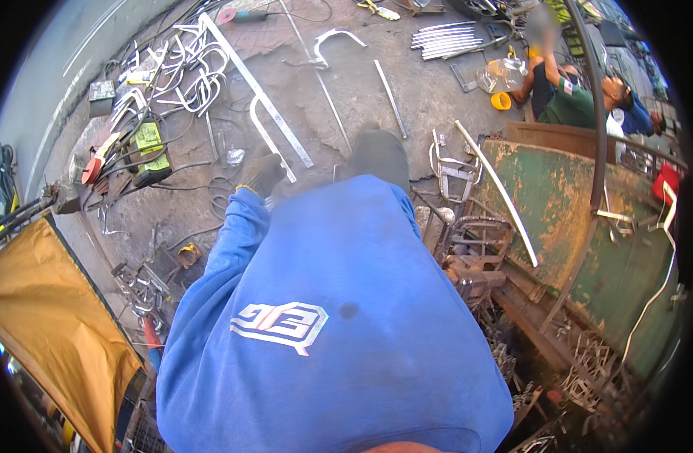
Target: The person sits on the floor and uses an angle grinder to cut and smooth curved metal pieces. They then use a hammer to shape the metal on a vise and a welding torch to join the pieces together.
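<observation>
Head view: looking straight down over a blue cloth sweatshirt (331, 325) that fills the centre and bottom of the frame.
Left hand (261, 174): in a dark, worn fabric glove with a yellowish cuff, at the end of the blue sleeve, left of centre; it reaches toward the ground, and whether it grips anything cannot be told.
Right hand: not visible; the dark rounded shape (378, 155) above the sweatshirt is blurred and cannot be identified.
U-shaped metal rod (265, 134): thin, pale, shiny steel bent into a narrow hairpin, lying flat on the ground just above the left hand; its lower ends run down to the glove, but contact cannot be confirmed.
Long flat metal bar (257, 90): straight, pale, lying diagonally from upper left toward centre, just beside the bent rod.
Ground (361, 83): rough, stained grey concrete.
Bent rods (180, 68): a tangled pile of similar curved steel pieces, upper left.
Straight rods (446, 39): a neat bundle, top centre-right.
Green metal bin (565, 211): rusted, peeling paint, right side.
Yellow tarp (52, 317): smooth fabric, lower left.
Other person (565, 98): crouched at upper right, in green, well apart.
</observation>
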Demonstrator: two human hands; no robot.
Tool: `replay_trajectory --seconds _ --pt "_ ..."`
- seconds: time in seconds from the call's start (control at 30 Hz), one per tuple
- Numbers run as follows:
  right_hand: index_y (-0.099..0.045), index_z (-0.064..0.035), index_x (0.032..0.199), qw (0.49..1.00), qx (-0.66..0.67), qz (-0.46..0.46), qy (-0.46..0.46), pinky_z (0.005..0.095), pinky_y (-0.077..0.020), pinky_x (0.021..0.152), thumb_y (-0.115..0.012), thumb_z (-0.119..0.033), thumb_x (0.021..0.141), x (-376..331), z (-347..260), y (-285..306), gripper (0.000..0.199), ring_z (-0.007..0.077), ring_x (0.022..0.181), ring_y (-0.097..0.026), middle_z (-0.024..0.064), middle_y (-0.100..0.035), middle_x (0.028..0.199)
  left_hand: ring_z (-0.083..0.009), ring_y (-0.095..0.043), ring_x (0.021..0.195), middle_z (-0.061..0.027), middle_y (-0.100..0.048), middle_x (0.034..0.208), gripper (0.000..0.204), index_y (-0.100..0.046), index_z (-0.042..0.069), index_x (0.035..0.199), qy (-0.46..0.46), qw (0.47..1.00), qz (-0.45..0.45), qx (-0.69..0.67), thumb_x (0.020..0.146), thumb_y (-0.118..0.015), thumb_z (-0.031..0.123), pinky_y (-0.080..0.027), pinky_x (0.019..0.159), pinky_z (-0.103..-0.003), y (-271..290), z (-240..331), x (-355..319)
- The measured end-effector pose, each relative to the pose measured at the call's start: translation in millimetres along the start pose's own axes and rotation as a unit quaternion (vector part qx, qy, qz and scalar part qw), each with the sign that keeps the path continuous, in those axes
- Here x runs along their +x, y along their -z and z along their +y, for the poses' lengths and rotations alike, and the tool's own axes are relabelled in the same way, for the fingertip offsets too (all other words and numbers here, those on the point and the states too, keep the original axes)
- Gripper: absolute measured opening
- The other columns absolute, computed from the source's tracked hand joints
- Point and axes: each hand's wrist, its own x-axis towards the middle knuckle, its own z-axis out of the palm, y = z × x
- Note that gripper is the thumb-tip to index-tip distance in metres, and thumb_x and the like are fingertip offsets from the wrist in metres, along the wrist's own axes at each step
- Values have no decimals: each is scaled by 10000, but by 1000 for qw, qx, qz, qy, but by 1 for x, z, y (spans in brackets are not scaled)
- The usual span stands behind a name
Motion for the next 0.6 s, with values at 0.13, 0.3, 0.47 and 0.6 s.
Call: replay_trajectory --seconds 0.13,0.3,0.47,0.6 --pt "-659 32 940 994 -92 -55 26 475 -509 746 -602 -314 837 65 -54 37 366 423 886 -655 273 -664 915 -262 -626 782 -155 -619 889 250 -602 -16 1021 231 959 82 -144 805 -586 109 -503 659 -346 -17 48 20" --pt "-664 34 948 943 -268 -158 115 473 -511 754 -603 -312 832 205 -163 94 370 420 894 -657 275 -667 927 -176 -620 703 -98 -606 850 290 -543 -34 1154 380 877 133 -261 909 -505 117 -498 554 -258 -41 106 94" --pt "-700 46 968 521 -657 -353 414 435 -527 798 -627 -238 762 359 -305 143 358 377 931 -679 282 -675 984 -177 -589 577 -103 -609 826 324 -560 -12 1182 498 824 193 -188 903 -499 142 -497 478 -305 -82 117 217" --pt "-678 20 928 859 -419 -261 132 456 -533 673 -587 -161 801 476 -428 169 240 358 759 -676 245 -674 841 -197 -621 645 -141 -641 879 359 -579 -14 1191 491 855 140 -94 887 -491 155 -516 556 -339 -114 64 334"
